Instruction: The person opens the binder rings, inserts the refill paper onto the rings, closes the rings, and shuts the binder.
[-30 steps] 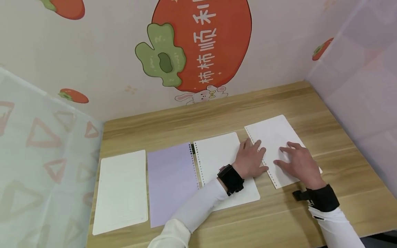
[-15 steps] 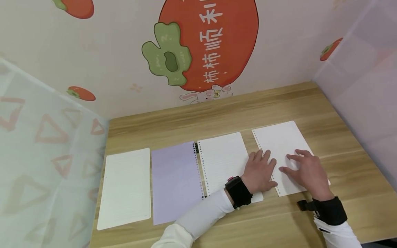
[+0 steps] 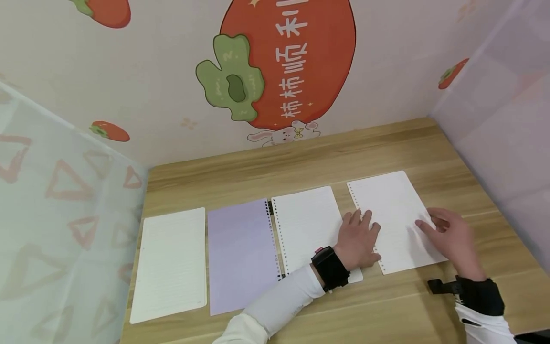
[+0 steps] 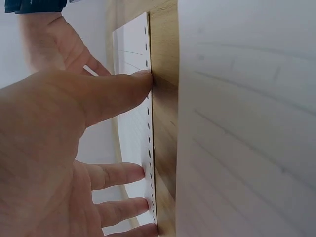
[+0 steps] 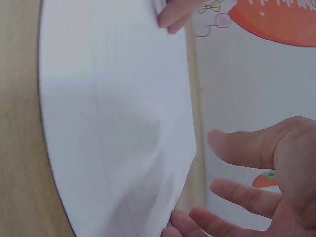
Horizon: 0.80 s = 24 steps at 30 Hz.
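Observation:
A white loose-leaf sheet, possibly a stack, lies tilted at the right, punched holes along its left edge. My left hand rests at that punched edge, fingers spread and straight; its wrist view shows the thumb and fingertips touching the margin. My right hand is at the sheet's right edge. In its wrist view the thumb stands apart from the paper, and the lower fingertips are close to the edge, contact unclear. Left of the left hand lies another white punched page, partly under the left forearm.
A purple sheet or cover lies beside the punched page, with dark binder parts between them. Lined white paper is at the far left. Patterned walls bound the wooden table at the back and sides.
My right hand has moved right, from over the white sheet to its right edge. My left hand and the sheet slid slightly toward me earlier, then stayed about in place.

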{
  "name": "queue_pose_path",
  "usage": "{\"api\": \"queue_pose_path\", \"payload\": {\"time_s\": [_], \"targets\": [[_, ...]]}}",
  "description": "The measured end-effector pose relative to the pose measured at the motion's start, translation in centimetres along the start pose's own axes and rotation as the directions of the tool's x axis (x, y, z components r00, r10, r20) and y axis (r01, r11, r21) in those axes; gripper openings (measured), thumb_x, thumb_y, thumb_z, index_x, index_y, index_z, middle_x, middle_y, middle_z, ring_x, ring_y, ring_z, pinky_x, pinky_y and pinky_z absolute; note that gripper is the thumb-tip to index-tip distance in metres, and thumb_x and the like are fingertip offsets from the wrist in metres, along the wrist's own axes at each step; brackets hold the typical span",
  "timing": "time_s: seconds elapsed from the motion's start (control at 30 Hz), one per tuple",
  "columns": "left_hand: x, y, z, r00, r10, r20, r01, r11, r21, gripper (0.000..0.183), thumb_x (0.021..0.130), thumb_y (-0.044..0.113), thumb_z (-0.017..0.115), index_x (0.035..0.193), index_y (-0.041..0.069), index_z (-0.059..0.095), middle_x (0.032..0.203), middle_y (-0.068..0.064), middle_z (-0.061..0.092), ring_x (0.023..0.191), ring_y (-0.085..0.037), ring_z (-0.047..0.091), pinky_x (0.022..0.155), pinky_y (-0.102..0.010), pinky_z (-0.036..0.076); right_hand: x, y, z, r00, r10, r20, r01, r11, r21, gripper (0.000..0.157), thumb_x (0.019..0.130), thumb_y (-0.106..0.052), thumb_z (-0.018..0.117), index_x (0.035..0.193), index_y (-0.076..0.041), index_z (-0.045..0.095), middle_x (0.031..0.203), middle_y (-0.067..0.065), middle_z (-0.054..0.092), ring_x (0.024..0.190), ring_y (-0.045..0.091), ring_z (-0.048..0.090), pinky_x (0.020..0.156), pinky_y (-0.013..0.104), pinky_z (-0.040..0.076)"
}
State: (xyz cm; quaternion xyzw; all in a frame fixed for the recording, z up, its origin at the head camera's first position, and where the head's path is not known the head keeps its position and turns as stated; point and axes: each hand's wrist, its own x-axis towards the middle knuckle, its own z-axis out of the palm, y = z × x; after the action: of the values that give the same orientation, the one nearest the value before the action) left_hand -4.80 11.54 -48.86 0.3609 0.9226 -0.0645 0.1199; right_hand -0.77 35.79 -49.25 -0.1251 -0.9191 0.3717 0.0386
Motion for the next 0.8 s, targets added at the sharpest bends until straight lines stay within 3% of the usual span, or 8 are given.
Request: {"api": "queue_pose_path", "payload": {"time_s": [0.07,0.1,0.23,0.53,0.7,0.8], "targets": [[0.0,-0.1,0.0,1.000,-0.002,-0.006,0.002,1.000,-0.003,0.076,0.087,0.073,0.059,0.150,0.032,0.048,0.163,0.000,0.034,0.152,-0.024,0.030,0.119,-0.039,0.025,0.2,0.2,-0.3,0.998,0.054,0.012,-0.055,0.997,0.047,0.059,0.093,-0.033,0.075,0.134,0.008,0.062,0.116,0.015,0.071,0.087,-0.020,0.056,0.070,0.002,0.041],[-0.1,-0.2,-0.1,1.000,-0.003,-0.010,0.003,1.000,-0.006,0.076,0.087,0.073,0.060,0.149,0.032,0.049,0.163,0.000,0.035,0.152,-0.024,0.030,0.119,-0.039,0.025,0.3,0.3,-0.4,0.997,0.074,0.016,-0.075,0.995,0.067,0.060,0.093,-0.034,0.075,0.134,0.007,0.062,0.110,0.004,0.073,0.084,-0.027,0.049,0.069,0.003,0.042],[-0.2,-0.3,-0.1,1.000,-0.002,-0.020,0.002,1.000,-0.018,0.075,0.086,0.073,0.061,0.148,0.032,0.050,0.163,0.000,0.035,0.152,-0.024,0.031,0.120,-0.039,0.026,0.6,0.8,-0.9,0.990,0.131,0.057,-0.138,0.977,0.160,0.062,0.092,-0.036,0.075,0.135,0.006,0.060,0.098,-0.032,0.058,0.084,-0.025,0.055,0.068,0.006,0.045],[-0.4,-0.8,0.1,0.999,0.012,-0.050,-0.015,0.998,-0.068,0.073,0.086,0.069,0.064,0.147,0.029,0.054,0.163,-0.002,0.037,0.152,-0.025,0.032,0.119,-0.041,0.027,1.2,1.3,-2.0,0.976,0.171,0.137,-0.188,0.974,0.125,0.069,0.094,-0.042,0.072,0.139,0.007,0.055,0.094,-0.035,0.056,0.084,-0.021,0.052,0.069,0.008,0.044],[-0.5,-0.9,0.2,0.999,0.016,-0.052,-0.021,0.996,-0.084,0.073,0.087,0.067,0.065,0.148,0.028,0.053,0.164,-0.003,0.037,0.153,-0.025,0.032,0.119,-0.041,0.027,1.3,2.1,-2.6,0.972,0.143,0.184,-0.152,0.988,0.032,0.062,0.094,-0.041,0.072,0.132,0.007,0.060,0.089,-0.023,0.065,0.077,-0.011,0.056,0.065,0.015,0.046],[-0.5,-0.9,0.2,0.999,0.019,-0.050,-0.023,0.996,-0.086,0.074,0.087,0.067,0.064,0.149,0.028,0.053,0.165,-0.003,0.036,0.153,-0.025,0.031,0.119,-0.040,0.028,1.3,2.5,-2.9,0.963,0.168,0.210,-0.165,0.986,-0.031,0.060,0.093,-0.044,0.073,0.124,0.006,0.065,0.087,-0.011,0.070,0.073,-0.005,0.055,0.062,0.021,0.046]]}}
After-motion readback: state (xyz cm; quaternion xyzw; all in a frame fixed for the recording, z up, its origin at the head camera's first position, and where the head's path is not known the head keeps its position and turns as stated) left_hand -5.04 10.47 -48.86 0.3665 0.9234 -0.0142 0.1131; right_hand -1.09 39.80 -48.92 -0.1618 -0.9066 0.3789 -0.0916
